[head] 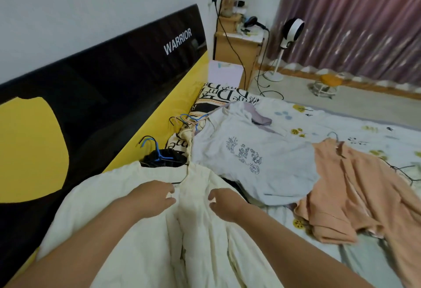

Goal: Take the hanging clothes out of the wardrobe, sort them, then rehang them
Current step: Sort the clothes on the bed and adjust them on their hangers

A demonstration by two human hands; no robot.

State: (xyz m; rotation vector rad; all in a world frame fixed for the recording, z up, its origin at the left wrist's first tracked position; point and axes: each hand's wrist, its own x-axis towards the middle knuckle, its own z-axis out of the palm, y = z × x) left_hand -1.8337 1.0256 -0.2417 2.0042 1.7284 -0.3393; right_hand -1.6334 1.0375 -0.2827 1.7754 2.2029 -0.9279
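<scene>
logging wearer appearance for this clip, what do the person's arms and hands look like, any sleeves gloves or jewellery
Both forearms are bare as far as the picture shows, with no sleeve or cuff in view. The left hand and right hand wear no gloves. No ring, watch or bracelet shows on the visible sides of the hands or wrists. Nothing is marked or strapped on either arm.

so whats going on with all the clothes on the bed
A person is sorting clothes laid out on the bed. Both hands are on a cream padded jacket in front of them: the left hand and right hand rest on either side of its front opening. Beside it lie a pale blue printed t-shirt and an orange shirt, both on hangers. More hangers sit near the headboard.
</scene>
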